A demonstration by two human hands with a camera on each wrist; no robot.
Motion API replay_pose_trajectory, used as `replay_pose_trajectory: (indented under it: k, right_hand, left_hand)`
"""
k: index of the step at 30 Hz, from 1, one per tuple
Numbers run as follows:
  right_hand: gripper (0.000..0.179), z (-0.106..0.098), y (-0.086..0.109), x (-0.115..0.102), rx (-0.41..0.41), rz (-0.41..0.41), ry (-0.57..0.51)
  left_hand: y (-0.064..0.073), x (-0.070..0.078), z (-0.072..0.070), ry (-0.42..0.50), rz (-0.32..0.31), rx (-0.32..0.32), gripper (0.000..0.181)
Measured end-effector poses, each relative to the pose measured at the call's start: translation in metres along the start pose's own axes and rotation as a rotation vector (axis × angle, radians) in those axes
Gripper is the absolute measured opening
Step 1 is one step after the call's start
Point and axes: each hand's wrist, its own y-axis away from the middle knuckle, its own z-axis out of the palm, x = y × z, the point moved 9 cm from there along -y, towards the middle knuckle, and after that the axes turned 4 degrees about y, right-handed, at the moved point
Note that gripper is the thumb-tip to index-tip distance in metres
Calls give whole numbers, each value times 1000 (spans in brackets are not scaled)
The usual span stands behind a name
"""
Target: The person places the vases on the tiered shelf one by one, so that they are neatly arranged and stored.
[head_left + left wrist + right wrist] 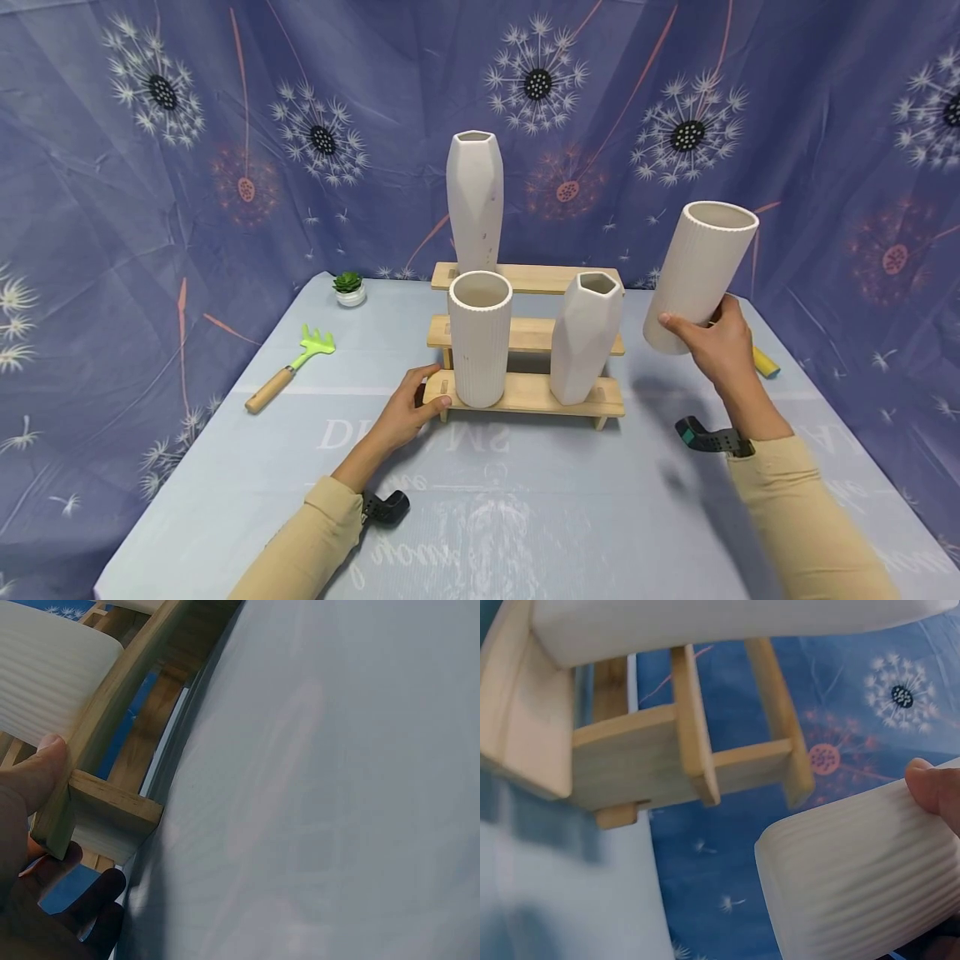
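Observation:
A three-step wooden stand (566,279) bears three white vases. On its top step is a tall faceted vase (476,200). The lowest step carries a ribbed cylindrical vase (481,350) at the left and a faceted vase (587,337) at the right. My left hand (408,406) grips the left end of the lowest step, thumb on top in the left wrist view. To the right of the stand, my right hand (716,337) holds another ribbed vase (697,267), tilted and raised above the table, with the thumb across its near side.
A green hand rake (309,346) with a wooden handle lies on the left of the table (570,508). Behind it stands a small potted succulent (350,292). A yellow cylindrical object (766,363) shows partly behind my right wrist. A dandelion-print cloth (405,100) hangs behind.

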Motion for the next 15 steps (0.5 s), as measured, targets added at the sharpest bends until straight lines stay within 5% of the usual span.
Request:
replay_pose_trajectory:
  k: [15]
  right_hand:
    - [91,0,-7,-37,-3,-60,-79]
  left_hand:
    - [2,7,-1,-7,95,24,65]
